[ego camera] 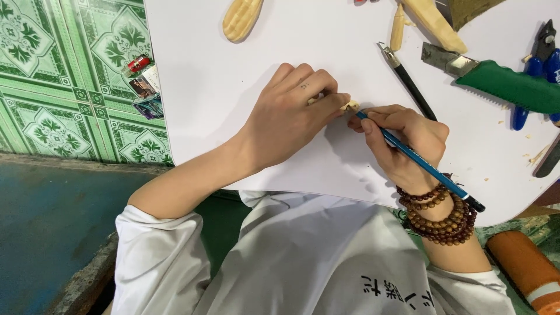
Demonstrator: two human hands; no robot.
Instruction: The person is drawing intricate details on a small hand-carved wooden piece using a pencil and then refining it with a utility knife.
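Three small packages were seen at the white sheet's left edge, on the green patterned tiles: a red-and-silver tube-like pkg (138, 63) uppermost, a flat dark-printed rectangular packet (144, 83) just below, then a bluish glossy packet (150, 107).

The white sheet (233, 93) covering the desk looked like matt, smooth paper or thin board. Near its far edge lay pale carved pieces (242, 17) of unpainted wood, with ridged, dull surfaces. The small piece (352, 105) under the left hand (289, 119) seemed the same light wood. The pencil (420, 160) in the right hand (402, 143) had a glossy blue lacquer. The saw (496, 79) near the right edge had a green matt plastic handle and a grey metal blade. The bracelets (440, 216) were polished brown wooden beads. The sleeve (157, 256) was soft white cloth.
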